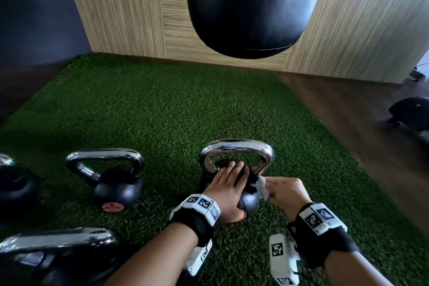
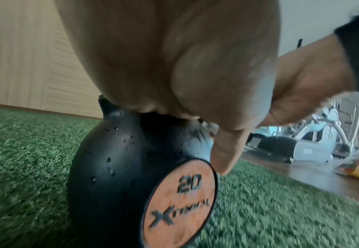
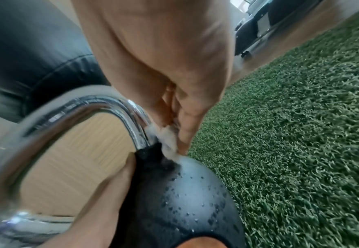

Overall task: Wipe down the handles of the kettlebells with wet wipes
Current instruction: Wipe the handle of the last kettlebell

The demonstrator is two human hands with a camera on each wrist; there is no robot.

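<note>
Black punching bag (image 1: 250,7) hangs above green turf (image 1: 174,111); wood-panelled wall (image 1: 116,7) behind.

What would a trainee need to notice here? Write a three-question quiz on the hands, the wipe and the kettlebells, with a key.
1. True or false: the left hand grips the chrome handle of the kettlebell.
2. Where does the right hand press the wet wipe?
A. On the orange label
B. At the handle's right base, where chrome meets the black body
C. On the turf
3. Fill in: the number on the orange label is ____.

Key: 1 false, it lies flat on the black body with fingers straight; 2 B; 3 20.
</note>
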